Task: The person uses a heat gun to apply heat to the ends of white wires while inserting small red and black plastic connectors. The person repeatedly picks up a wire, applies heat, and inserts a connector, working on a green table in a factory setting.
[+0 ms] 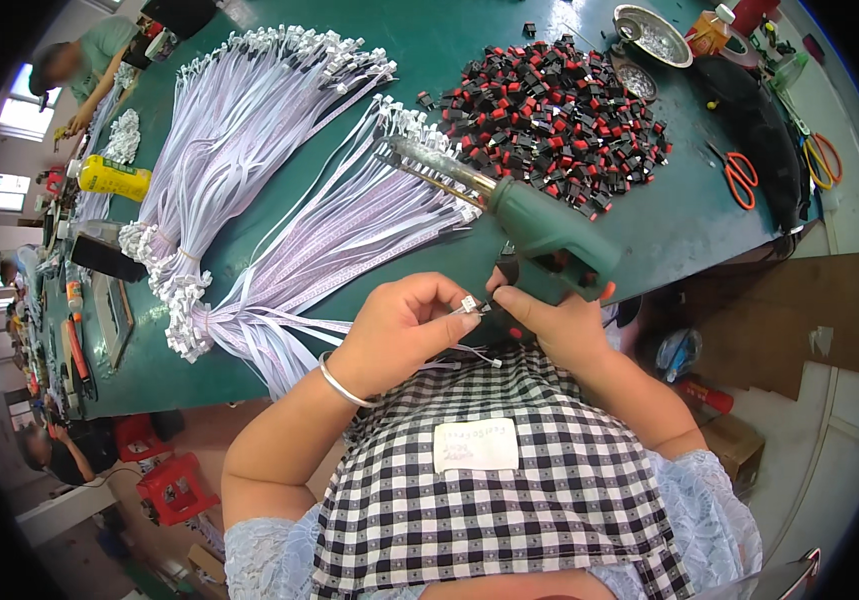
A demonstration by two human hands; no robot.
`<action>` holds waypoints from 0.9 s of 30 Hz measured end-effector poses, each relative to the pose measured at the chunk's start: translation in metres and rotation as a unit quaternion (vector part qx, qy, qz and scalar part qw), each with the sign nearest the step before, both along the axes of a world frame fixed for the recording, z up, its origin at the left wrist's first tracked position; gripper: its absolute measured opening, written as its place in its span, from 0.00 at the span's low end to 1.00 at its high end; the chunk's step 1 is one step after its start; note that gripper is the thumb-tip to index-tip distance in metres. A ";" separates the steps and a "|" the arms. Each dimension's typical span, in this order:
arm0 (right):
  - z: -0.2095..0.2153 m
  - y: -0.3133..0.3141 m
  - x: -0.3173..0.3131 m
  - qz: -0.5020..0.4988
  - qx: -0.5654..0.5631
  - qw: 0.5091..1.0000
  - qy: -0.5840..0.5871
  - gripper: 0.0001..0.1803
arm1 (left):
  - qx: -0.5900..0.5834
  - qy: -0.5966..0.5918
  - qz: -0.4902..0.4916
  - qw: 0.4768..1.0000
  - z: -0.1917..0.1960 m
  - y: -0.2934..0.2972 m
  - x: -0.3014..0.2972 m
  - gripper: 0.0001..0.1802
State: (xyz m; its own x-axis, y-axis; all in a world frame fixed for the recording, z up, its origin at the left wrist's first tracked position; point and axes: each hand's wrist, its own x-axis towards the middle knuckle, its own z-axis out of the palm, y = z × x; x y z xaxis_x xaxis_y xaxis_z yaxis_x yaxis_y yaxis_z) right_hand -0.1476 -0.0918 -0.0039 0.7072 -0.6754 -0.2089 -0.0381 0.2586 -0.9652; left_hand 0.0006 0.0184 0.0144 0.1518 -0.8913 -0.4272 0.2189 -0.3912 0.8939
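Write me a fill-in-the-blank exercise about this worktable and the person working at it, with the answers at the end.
1. The person's left hand pinches a small, ____ plastic connector.
2. A smooth silver-coloured bangle circles the person's ____ arm.
3. The pistol-shaped tool with a metal barrel has a dark ____ body.
4. The heaped small, boxy plastic parts are black and ____.

Missing words: white; left; green; red.
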 end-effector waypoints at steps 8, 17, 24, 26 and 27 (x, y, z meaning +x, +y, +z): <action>-0.002 0.000 0.003 0.005 -0.002 1.000 -0.010 0.06 | -0.002 -0.016 0.010 1.000 -0.009 -0.005 -0.003 0.04; -0.003 0.001 -0.007 -0.019 -0.169 0.985 0.024 0.12 | -0.010 0.020 0.064 0.998 -0.011 -0.014 -0.004 0.05; -0.005 -0.004 -0.082 -0.013 -0.115 0.993 0.027 0.11 | -0.029 0.088 0.123 0.988 -0.010 -0.016 -0.001 0.05; -0.017 -0.007 -0.095 0.033 -0.168 0.985 0.000 0.10 | -0.040 0.087 0.126 0.987 -0.014 -0.018 0.000 0.05; -0.019 -0.009 -0.096 0.067 -0.255 0.964 -0.024 0.10 | -0.034 0.089 0.129 0.987 -0.013 -0.019 0.000 0.05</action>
